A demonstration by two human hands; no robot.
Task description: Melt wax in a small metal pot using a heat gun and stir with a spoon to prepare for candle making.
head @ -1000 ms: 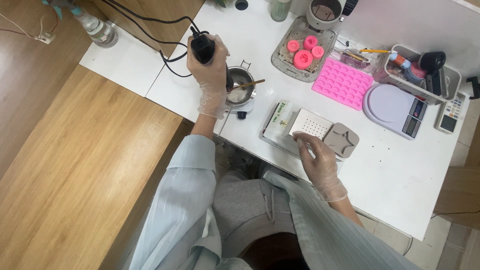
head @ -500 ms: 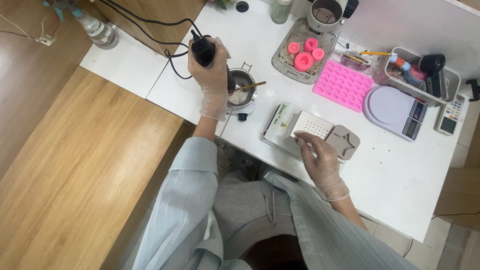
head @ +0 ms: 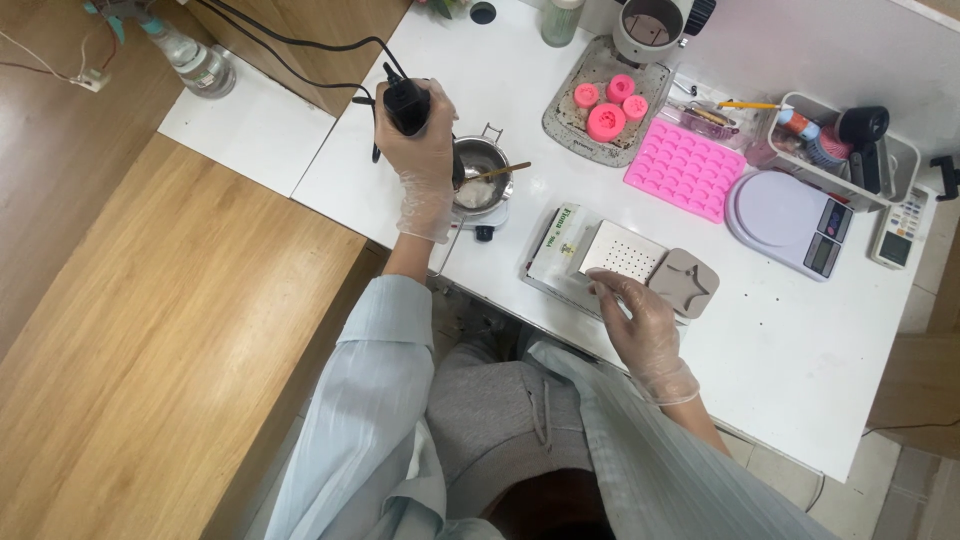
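Left hand [head: 425,150] fingers wrapping black corded hand blender [head: 407,103], standing upright over small steel pot [head: 480,172] on worktop [head: 800,350]. Right hand [head: 640,325], fingers spread, pressing on white perforated mold [head: 622,252] lying right of pot.

Three pink round moulded pieces [head: 606,121] sit on one grey tray [head: 566,118] at upper centre. One pink mould sheet [head: 685,170], one round scale [head: 785,220], one metal pot [head: 480,172], one spray bottle [head: 195,65], two gloved hands.

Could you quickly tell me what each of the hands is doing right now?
Left hand: closed around a black corded tool above the metal pot.
Right hand: open, fingers resting on the white perforated block.
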